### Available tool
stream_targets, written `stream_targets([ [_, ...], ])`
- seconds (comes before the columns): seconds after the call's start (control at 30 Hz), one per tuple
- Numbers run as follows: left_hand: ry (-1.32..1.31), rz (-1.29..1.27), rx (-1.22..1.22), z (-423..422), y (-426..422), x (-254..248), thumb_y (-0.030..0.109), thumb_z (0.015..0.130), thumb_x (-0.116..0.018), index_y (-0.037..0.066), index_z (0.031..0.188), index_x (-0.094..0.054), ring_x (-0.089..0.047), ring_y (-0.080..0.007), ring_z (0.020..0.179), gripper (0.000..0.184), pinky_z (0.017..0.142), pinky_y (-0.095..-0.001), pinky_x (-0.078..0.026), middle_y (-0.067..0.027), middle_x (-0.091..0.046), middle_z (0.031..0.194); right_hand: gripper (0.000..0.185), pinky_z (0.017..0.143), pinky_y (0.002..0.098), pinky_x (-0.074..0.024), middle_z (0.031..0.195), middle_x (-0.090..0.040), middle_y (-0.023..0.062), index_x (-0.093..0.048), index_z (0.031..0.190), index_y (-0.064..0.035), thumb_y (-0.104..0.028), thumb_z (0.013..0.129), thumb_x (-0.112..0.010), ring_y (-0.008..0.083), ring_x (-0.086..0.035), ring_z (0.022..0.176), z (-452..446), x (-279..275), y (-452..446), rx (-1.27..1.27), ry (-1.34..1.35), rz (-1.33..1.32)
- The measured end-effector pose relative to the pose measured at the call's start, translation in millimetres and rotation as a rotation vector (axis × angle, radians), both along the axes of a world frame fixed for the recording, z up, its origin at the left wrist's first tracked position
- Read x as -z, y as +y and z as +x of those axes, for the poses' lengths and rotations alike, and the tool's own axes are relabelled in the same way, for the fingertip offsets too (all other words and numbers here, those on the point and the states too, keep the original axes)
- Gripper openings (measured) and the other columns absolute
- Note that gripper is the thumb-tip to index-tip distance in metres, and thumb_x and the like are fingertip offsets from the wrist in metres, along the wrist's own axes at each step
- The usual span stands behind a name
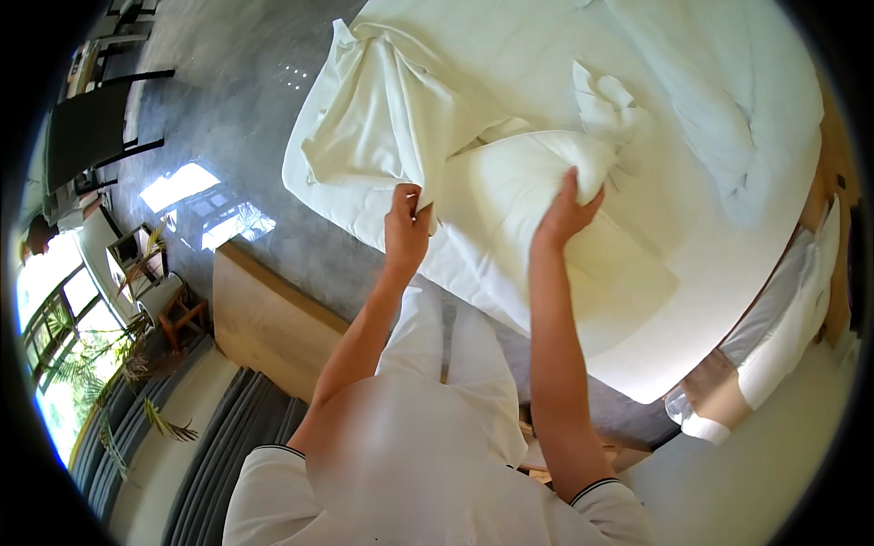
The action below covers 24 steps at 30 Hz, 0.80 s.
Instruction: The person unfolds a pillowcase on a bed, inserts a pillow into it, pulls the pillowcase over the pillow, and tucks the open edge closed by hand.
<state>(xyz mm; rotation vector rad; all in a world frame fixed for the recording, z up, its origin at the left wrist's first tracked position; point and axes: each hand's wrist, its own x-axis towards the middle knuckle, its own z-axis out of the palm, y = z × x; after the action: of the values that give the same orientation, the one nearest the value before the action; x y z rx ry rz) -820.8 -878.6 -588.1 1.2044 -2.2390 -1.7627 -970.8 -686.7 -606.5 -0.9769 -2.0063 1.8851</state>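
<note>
A white pillow lies near the front edge of a bed with a pale mattress. Beside it on the left spreads a loose, creased white cloth, partly over the pillow's near side. My left hand pinches the cloth's edge at the bed's front. My right hand is at the pillow's right end, thumb and fingers pressed round its fabric. Just beyond the right hand, a crumpled white flap of cloth stands up.
A rumpled white quilt covers the bed's far right. Wrapped bedding sits at the right edge. On the left are a wooden panel, dark chairs, grey curtains and a plant.
</note>
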Motion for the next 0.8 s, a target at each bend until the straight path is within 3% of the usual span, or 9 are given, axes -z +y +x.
stream_targets([
  [0.1,-0.358,-0.158,0.31,-16,-5,-22,0.006,0.099,-0.074,0.005,0.124,-0.061,-0.075,-0.0345,0.089,0.028,0.079,-0.0467,-0.058,-0.0172,-0.077,0.103,0.061,0.115,0.0421,-0.0516,0.148,-0.068,0.0215,-0.059,0.154,0.0004,-0.019,0.101,-0.082,0.0302,-0.068,0.132,1,6,-9,-0.04,-0.029,0.044],
  [0.17,-0.163,-0.644,0.287,-19,-17,-1,0.006,0.09,-0.081,0.005,0.12,-0.062,-0.069,-0.0406,0.109,0.035,0.093,-0.0521,-0.055,-0.0183,-0.073,0.125,0.068,0.118,0.0473,-0.0486,0.151,-0.064,0.0236,-0.06,0.153,-0.0033,-0.027,0.095,-0.087,0.0381,-0.062,0.139,-21,-7,-12,-0.338,-0.101,0.135],
  [0.2,-0.085,-0.692,0.218,-35,-23,-1,-0.001,0.082,-0.078,0.007,0.123,-0.067,-0.059,-0.0383,0.134,0.043,0.111,-0.0535,-0.047,-0.0169,-0.067,0.139,0.068,0.118,0.0473,-0.0486,0.151,-0.064,0.0236,-0.06,0.153,-0.0033,-0.027,0.095,-0.087,0.0381,-0.062,0.139,-32,-13,-7,-0.325,-0.101,0.135],
  [0.27,0.12,-0.751,0.346,-69,-26,-12,-0.005,0.079,-0.071,0.007,0.133,-0.067,-0.056,-0.0397,0.14,0.055,0.12,-0.052,-0.042,-0.0168,-0.067,0.142,0.077,0.118,0.0537,-0.0464,0.152,-0.06,0.0239,-0.06,0.153,-0.0048,-0.032,0.088,-0.09,0.0446,-0.057,0.14,-51,-21,16,-0.829,-0.207,0.596],
  [0.43,-0.055,-0.776,1.029,-141,-33,40,-0.002,0.081,-0.069,0.011,0.156,-0.057,-0.06,-0.036,0.14,0.077,0.117,-0.0506,-0.049,-0.0128,-0.063,0.153,0.092,0.12,0.0615,-0.0419,0.158,-0.055,0.0245,-0.051,0.16,-0.0026,-0.031,0.081,-0.09,0.0488,-0.051,0.144,-73,-24,30,-0.98,-0.115,0.93],
  [0.53,-0.419,-0.723,1.358,-184,-39,33,0.012,0.081,-0.08,0.016,0.164,-0.052,-0.064,-0.0294,0.137,0.087,0.11,-0.0499,-0.055,-0.0137,-0.071,0.146,0.107,0.125,0.0639,-0.036,0.164,-0.051,0.0253,-0.037,0.17,-0.0037,-0.028,0.079,-0.089,0.0514,-0.043,0.152,-82,-23,13,-0.959,-0.102,0.589],
  [0.6,-0.809,-0.186,1.609,-212,-49,7,0.021,0.081,-0.083,0.018,0.167,-0.049,-0.067,-0.0308,0.133,0.092,0.109,-0.0486,-0.055,-0.0155,-0.07,0.15,0.118,0.126,0.0655,-0.0333,0.166,-0.049,0.0266,-0.024,0.176,-0.0065,-0.025,0.078,-0.087,0.0506,-0.044,0.154,-82,-20,9,-0.965,-0.146,0.653],
  [0.73,-1.051,-0.294,1.582,-213,-76,63,0.026,0.09,-0.079,0.013,0.142,-0.07,-0.07,-0.0329,0.131,0.055,0.104,-0.0438,-0.058,-0.0143,-0.07,0.151,0.105,0.125,0.0639,-0.0344,0.163,-0.051,0.0269,-0.037,0.171,-0.0046,-0.022,0.08,-0.086,0.0455,-0.051,0.15,-61,-7,-1,-0.787,-0.175,1.112],
  [0.8,-0.856,-0.601,1.453,-177,-72,69,0.024,0.093,-0.079,0.009,0.122,-0.075,-0.071,-0.0345,0.126,0.033,0.101,-0.0487,-0.058,-0.0133,-0.073,0.142,0.088,0.127,0.064,-0.0336,0.161,-0.053,0.0241,-0.05,0.163,-0.0036,-0.022,0.083,-0.084,0.0406,-0.051,0.15,-43,-8,-4,-0.906,0.173,1.125],
])
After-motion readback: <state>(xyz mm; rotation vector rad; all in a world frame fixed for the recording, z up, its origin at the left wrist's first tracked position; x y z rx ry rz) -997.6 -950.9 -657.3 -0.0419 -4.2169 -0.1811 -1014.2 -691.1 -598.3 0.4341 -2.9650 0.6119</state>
